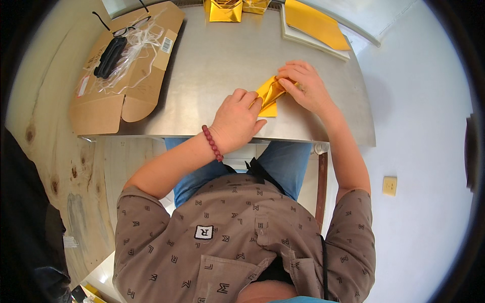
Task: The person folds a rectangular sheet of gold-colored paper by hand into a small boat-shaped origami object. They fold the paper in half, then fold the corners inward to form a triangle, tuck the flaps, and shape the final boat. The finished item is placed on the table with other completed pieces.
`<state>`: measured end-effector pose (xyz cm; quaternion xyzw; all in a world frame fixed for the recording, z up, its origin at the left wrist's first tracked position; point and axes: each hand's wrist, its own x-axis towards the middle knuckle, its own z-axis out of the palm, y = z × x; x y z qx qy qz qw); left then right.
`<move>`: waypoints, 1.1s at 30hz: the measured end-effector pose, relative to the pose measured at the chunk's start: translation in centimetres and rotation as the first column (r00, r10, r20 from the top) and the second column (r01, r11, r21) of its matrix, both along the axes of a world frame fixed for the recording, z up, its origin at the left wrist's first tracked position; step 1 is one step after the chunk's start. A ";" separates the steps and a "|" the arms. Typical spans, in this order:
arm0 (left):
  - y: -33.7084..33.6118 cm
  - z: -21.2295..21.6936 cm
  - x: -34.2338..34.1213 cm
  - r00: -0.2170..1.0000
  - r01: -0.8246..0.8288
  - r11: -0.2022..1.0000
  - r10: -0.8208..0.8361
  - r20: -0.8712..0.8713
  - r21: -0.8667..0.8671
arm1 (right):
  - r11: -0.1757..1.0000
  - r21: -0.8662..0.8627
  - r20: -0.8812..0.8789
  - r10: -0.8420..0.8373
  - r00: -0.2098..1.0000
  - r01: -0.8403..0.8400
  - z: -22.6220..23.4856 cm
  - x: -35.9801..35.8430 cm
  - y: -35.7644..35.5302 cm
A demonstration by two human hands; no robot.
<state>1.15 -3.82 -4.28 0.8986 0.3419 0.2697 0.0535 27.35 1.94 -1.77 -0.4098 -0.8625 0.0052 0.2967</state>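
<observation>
A partly folded sheet of shiny gold foil paper (269,96) sits between my hands over the metal table, creased into narrow raised folds with a flat flap towards me. My left hand (235,120) grips its left end, fingers curled over the edge and thumb pointing to the right. At the far right end, my right hand (304,87) pinches the paper between thumb and fingers. The fingertips of both hands partly cover the folds. A dark red bead bracelet (212,143) circles my left wrist.
Folded gold foil pieces (226,12) stand at the table's far edge. A stack of paper with gold sheets (316,28) lies far right. On the left, a flattened cardboard box (139,96) holds clear plastic strips (139,55), a black case (110,58) and glasses (121,31). The metal table (212,60) has a curved edge.
</observation>
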 end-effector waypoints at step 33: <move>-3.2 -0.3 -0.2 0.985 0.043 0.992 -0.022 0.173 -0.118 | 0.971 -0.113 -0.139 -0.225 0.964 0.211 -2.8 -2.4 -2.1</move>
